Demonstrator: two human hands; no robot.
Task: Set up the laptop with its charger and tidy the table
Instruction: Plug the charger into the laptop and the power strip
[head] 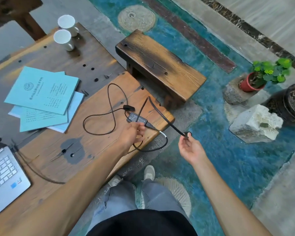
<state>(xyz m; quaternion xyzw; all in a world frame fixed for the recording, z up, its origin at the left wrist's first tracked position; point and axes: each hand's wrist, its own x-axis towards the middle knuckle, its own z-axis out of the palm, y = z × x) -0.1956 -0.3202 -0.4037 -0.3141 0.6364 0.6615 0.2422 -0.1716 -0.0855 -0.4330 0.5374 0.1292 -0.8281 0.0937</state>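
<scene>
A black charger brick (136, 118) lies near the right end of the wooden table (95, 150), its thin cable (99, 120) looped on the tabletop. My left hand (132, 133) rests at the brick's near edge, fingers curled on it. My right hand (191, 147) is out past the table's end and pinches the plug end of the thick power cord (186, 133), which arches up from the brick. A silver laptop (5, 178) sits open at the table's lower left corner of the view.
Several light-blue booklets (42, 92) lie fanned on the left part of the table. Two white mugs (65, 39) stand at the far end. A wooden stool (160, 65) is beyond the table; a potted plant (259, 77) and rocks (255, 123) are at right.
</scene>
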